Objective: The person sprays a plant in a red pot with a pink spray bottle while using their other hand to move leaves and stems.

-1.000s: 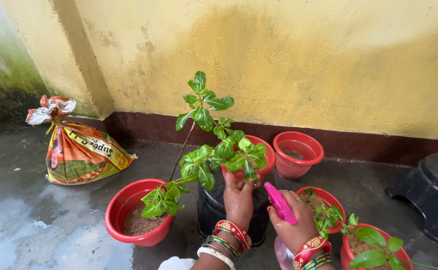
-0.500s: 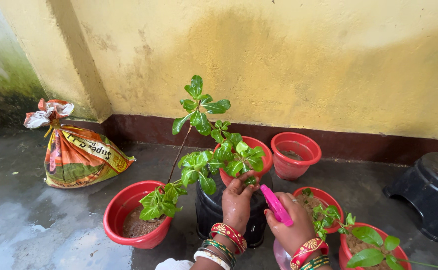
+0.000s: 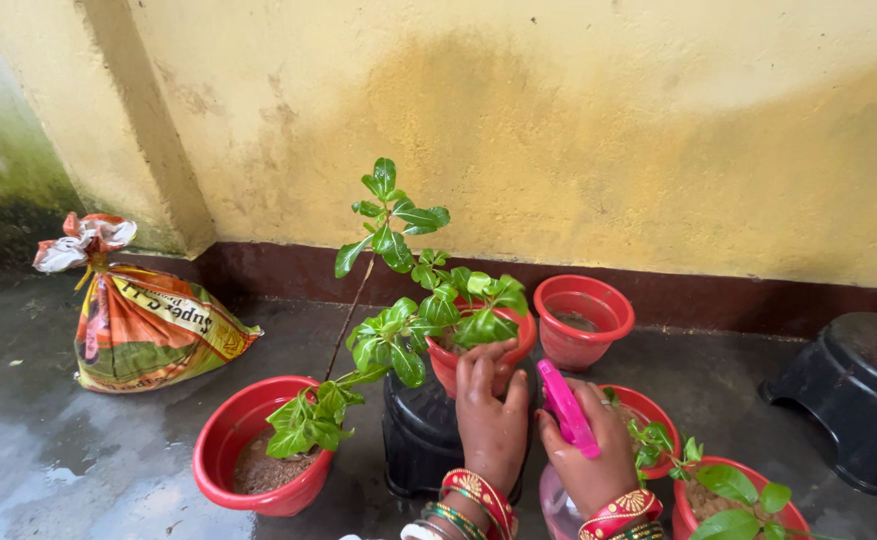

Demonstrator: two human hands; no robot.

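- Pink spray bottle (image 3: 566,408) sits in my right hand (image 3: 591,455), fingers wrapped round its neck, nozzle angled up toward the leafy plant; it stays in the same grip as a second ago.
- My left hand (image 3: 491,415) has dropped from the leaves and now lies flat, fingers loosely spread, against the front of the red pot (image 3: 515,336) that carries the bushy plant (image 3: 449,310); it clasps nothing.
- My view has slid slightly right and down, so the sack and pots sit further left and lower than before.
- That red pot stands on a black pot (image 3: 421,435), which my left wrist partly hides.
- Left of it, a wide red bowl-shaped pot (image 3: 229,465) holds brown soil and a thin-stemmed seedling (image 3: 369,270) leaning up to the right.
- Behind, near the wall, a smaller red pot (image 3: 583,320) holds a little soil, no plant that I can see.
- Two more red pots with small green plants (image 3: 734,495) stand at my right.
- An upturned black tub (image 3: 854,400) rests far right on the wet floor.
- A tied sack (image 3: 144,325), orange, green and white with printed lettering, lies at left by the wall corner.
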